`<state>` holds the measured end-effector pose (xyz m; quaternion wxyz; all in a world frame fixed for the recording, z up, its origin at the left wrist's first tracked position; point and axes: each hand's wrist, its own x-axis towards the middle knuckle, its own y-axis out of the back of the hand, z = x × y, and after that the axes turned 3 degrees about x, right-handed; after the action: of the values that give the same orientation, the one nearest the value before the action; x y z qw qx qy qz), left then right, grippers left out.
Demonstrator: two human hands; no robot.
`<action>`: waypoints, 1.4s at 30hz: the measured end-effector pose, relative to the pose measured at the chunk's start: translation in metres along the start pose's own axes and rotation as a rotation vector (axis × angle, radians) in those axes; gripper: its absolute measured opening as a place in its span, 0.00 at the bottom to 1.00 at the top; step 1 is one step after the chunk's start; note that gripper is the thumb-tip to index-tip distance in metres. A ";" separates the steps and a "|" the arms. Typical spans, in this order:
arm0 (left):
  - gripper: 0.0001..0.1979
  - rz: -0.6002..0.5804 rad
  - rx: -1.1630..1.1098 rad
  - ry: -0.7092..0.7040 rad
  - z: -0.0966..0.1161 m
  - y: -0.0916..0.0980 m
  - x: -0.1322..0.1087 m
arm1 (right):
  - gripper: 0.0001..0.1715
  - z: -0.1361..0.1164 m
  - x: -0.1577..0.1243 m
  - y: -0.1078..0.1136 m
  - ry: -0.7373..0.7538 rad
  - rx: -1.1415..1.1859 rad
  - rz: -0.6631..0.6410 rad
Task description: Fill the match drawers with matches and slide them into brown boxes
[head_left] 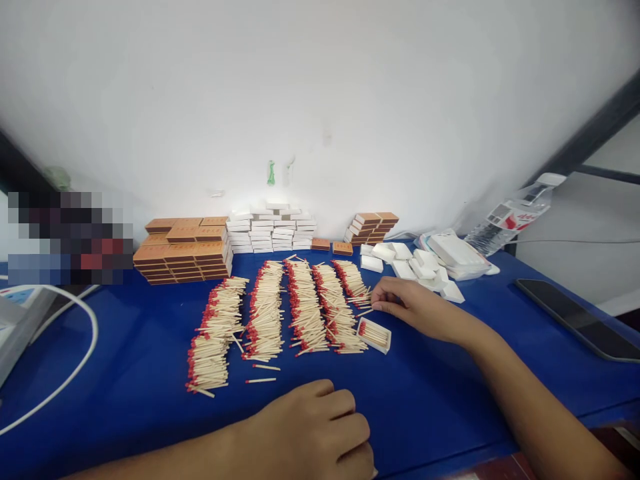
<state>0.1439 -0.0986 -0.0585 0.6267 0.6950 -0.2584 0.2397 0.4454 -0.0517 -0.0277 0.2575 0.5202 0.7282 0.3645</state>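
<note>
My right hand (400, 300) is at the right end of the match rows, thumb and fingertips pinched on a match (365, 312). Just below it lies a white matchbox tray (385, 343), partly filled with red-tipped matches. To the left, several rows of loose matches (265, 310) spread over the blue table (165, 333). My left hand (325, 427) rests near the table's front edge, its fingers curled in; nothing shows in it. Two stray matches (261, 381) lie in front of the rows.
Stacked brown matchboxes (183, 250) and white boxes (273, 230) stand along the wall. More brown boxes (373, 227) are at the back right, with loose white trays (420, 263) before them. A phone (575, 317) and a plastic bottle (520, 213) lie right; a white cable (93, 327) curves left.
</note>
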 end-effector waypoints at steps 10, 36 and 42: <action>0.10 -0.001 -0.002 0.009 0.000 0.001 0.000 | 0.18 -0.010 0.001 -0.004 -0.035 0.086 -0.013; 0.10 -0.010 -0.010 0.012 0.000 0.002 0.002 | 0.16 -0.002 0.013 -0.013 0.118 -0.031 0.172; 0.10 -0.020 -0.007 0.012 0.001 0.003 0.001 | 0.15 -0.005 0.014 -0.016 0.162 -0.069 0.167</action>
<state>0.1427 -0.0999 -0.0554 0.6331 0.6939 -0.2482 0.2367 0.4281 -0.0428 -0.0379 0.1846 0.5386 0.6878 0.4502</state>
